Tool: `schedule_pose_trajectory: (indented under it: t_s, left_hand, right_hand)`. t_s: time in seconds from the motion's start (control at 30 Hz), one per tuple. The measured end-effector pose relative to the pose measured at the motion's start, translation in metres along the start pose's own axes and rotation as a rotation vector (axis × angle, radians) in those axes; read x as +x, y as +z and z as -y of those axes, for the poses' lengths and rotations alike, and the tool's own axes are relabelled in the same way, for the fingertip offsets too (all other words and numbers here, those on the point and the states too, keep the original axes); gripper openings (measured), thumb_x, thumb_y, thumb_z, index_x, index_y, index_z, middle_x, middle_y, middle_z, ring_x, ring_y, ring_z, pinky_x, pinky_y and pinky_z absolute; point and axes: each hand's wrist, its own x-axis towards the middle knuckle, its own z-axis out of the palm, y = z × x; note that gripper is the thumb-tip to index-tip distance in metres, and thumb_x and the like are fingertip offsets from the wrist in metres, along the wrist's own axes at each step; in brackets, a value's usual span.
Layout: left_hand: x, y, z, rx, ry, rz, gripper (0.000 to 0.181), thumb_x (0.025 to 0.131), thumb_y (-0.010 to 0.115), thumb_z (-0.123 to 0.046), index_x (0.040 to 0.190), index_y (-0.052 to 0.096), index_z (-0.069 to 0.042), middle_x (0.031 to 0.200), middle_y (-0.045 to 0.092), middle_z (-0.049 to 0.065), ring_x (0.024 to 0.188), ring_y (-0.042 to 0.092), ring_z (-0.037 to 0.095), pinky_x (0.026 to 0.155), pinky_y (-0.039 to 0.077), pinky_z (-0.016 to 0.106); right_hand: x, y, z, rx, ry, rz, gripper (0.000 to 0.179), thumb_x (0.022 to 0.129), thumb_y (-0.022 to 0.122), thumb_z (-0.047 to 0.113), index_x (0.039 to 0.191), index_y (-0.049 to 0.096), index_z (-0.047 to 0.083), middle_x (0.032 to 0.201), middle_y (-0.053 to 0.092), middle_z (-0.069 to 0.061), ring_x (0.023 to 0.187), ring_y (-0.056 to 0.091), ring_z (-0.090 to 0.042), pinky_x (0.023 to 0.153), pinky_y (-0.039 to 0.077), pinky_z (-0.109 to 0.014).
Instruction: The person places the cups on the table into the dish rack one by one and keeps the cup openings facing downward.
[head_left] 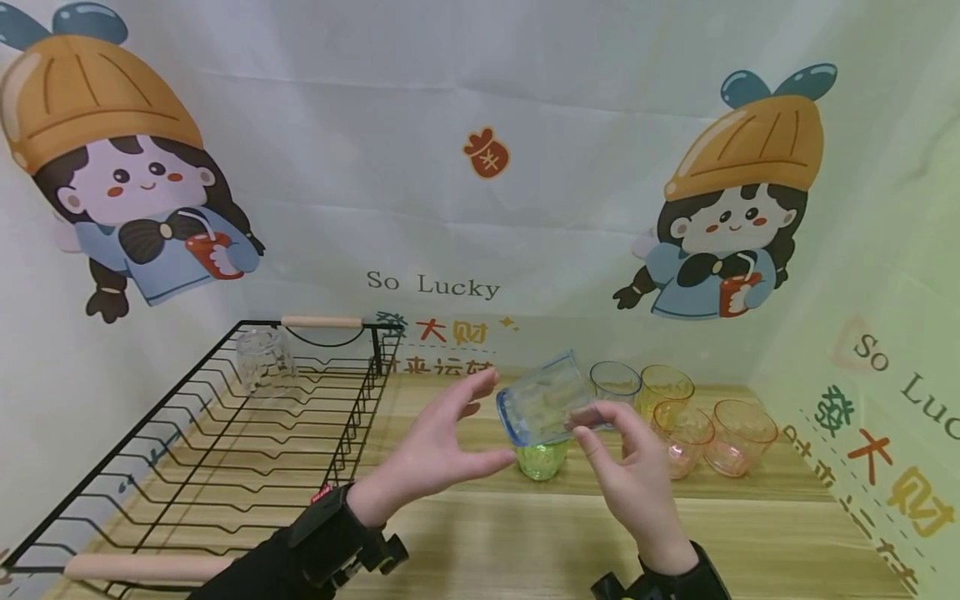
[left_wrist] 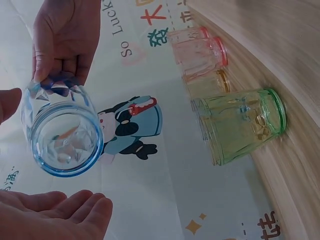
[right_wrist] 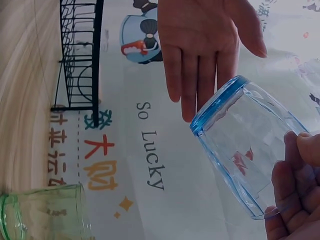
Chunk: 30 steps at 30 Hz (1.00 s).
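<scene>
A clear blue drinking glass (head_left: 542, 404) is tilted in mid-air, its thick blue base facing left. My right hand (head_left: 637, 479) pinches it near the rim between thumb and fingers; the right wrist view shows these fingers (right_wrist: 287, 195) on the glass's mouth end. To the left of the base, my left hand (head_left: 431, 450) is spread with thumb and fingers apart, holding nothing. A small gap separates it from the glass in the left wrist view. Below and behind the raised glass, a green glass (head_left: 542, 462) stands on the table, partly hidden.
Behind my right hand stand another blue-rimmed glass (head_left: 615, 379), a yellow glass (head_left: 678, 383) and two pink glasses, one nearer (head_left: 682, 442) and one farther right (head_left: 742, 437). A black wire rack (head_left: 240, 421) with wooden handles fills the left side, bearing a clear glass (head_left: 264, 362) at its far corner.
</scene>
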Motion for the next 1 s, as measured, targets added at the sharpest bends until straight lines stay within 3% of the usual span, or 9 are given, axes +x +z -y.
schedule_pose_trajectory:
  t_s: [0.03, 0.2, 0.27, 0.33, 0.43, 0.47, 0.67, 0.7, 1.0]
  left_hand:
    - [0.0, 0.0, 0.0, -0.005, 0.004, -0.004, 0.094, 0.07, 0.082, -0.026, 0.148, 0.031, -0.012, 0.15, 0.039, 0.006, 0.137, 0.04, 0.02, 0.113, 0.039, 0.038]
    - [0.0, 0.002, -0.001, -0.032, 0.008, -0.026, 0.092, 0.071, 0.082, -0.024, 0.147, 0.032, -0.014, 0.148, 0.042, 0.006, 0.136, 0.041, 0.019, 0.113, 0.039, 0.038]
    - [-0.001, 0.003, -0.002, -0.046, 0.002, -0.031, 0.091, 0.071, 0.082, -0.023, 0.147, 0.032, -0.015, 0.148, 0.042, 0.005, 0.136, 0.041, 0.019, 0.113, 0.039, 0.037]
    - [-0.001, 0.003, -0.002, -0.072, -0.011, -0.029, 0.09, 0.072, 0.082, -0.022, 0.147, 0.032, -0.016, 0.147, 0.043, 0.004, 0.135, 0.042, 0.019, 0.113, 0.039, 0.037]
    - [-0.001, 0.004, -0.003, -0.114, -0.036, -0.026, 0.09, 0.072, 0.082, -0.021, 0.147, 0.032, -0.016, 0.146, 0.043, 0.003, 0.133, 0.044, 0.021, 0.112, 0.04, 0.038]
    - [-0.002, 0.004, -0.004, -0.126, -0.047, -0.026, 0.09, 0.072, 0.082, -0.021, 0.147, 0.032, -0.017, 0.146, 0.043, 0.003, 0.132, 0.045, 0.021, 0.111, 0.041, 0.038]
    - [-0.001, 0.005, -0.005, -0.167, -0.049, -0.027, 0.09, 0.073, 0.081, -0.023, 0.147, 0.031, -0.018, 0.146, 0.042, 0.002, 0.129, 0.049, 0.023, 0.11, 0.042, 0.04]
    - [-0.001, 0.005, -0.005, -0.174, -0.04, -0.03, 0.089, 0.073, 0.081, -0.023, 0.147, 0.031, -0.017, 0.146, 0.043, 0.003, 0.129, 0.049, 0.023, 0.11, 0.042, 0.04]
    - [0.001, 0.006, -0.006, -0.244, 0.001, -0.06, 0.087, 0.072, 0.081, -0.018, 0.145, 0.033, -0.015, 0.142, 0.045, 0.004, 0.128, 0.048, 0.02, 0.108, 0.043, 0.028]
  right_hand:
    - [-0.002, 0.001, -0.007, 0.046, -0.013, 0.012, 0.024, 0.086, 0.061, -0.007, 0.108, 0.062, 0.001, 0.103, 0.065, -0.007, 0.099, 0.061, -0.01, 0.093, 0.046, -0.021]
    - [-0.026, 0.009, -0.097, 0.183, -0.087, 0.031, 0.035, 0.087, 0.06, -0.007, 0.121, 0.055, -0.003, 0.117, 0.062, -0.01, 0.11, 0.059, -0.02, 0.1, 0.044, -0.029]
    - [-0.026, 0.009, -0.094, 0.2, -0.06, 0.025, 0.035, 0.087, 0.06, -0.007, 0.121, 0.055, -0.002, 0.115, 0.062, -0.013, 0.109, 0.059, -0.024, 0.099, 0.046, -0.031]
    - [-0.02, 0.01, -0.07, 0.226, -0.062, 0.017, 0.032, 0.087, 0.059, -0.009, 0.119, 0.056, -0.004, 0.112, 0.063, -0.013, 0.107, 0.059, -0.024, 0.097, 0.047, -0.03]
    - [-0.005, 0.008, -0.008, 0.219, 0.01, 0.016, 0.023, 0.088, 0.057, -0.009, 0.111, 0.056, -0.007, 0.104, 0.064, -0.008, 0.101, 0.061, -0.018, 0.094, 0.05, -0.026]
    - [-0.007, 0.009, -0.015, 0.247, -0.008, 0.01, 0.025, 0.088, 0.056, -0.009, 0.113, 0.056, -0.007, 0.106, 0.064, -0.007, 0.103, 0.061, -0.017, 0.096, 0.049, -0.025]
    - [-0.003, 0.011, 0.002, 0.318, 0.011, -0.023, 0.02, 0.088, 0.055, -0.011, 0.108, 0.056, -0.009, 0.103, 0.065, 0.001, 0.098, 0.063, -0.009, 0.1, 0.046, -0.02]
    - [0.002, 0.01, 0.021, 0.304, 0.033, -0.024, 0.017, 0.087, 0.054, -0.012, 0.104, 0.055, -0.011, 0.1, 0.065, 0.004, 0.095, 0.063, -0.007, 0.098, 0.046, -0.018]
    - [0.002, 0.014, 0.023, 0.329, 0.077, -0.012, 0.016, 0.086, 0.053, -0.015, 0.102, 0.051, -0.013, 0.1, 0.065, 0.014, 0.097, 0.061, -0.002, 0.1, 0.044, -0.017]
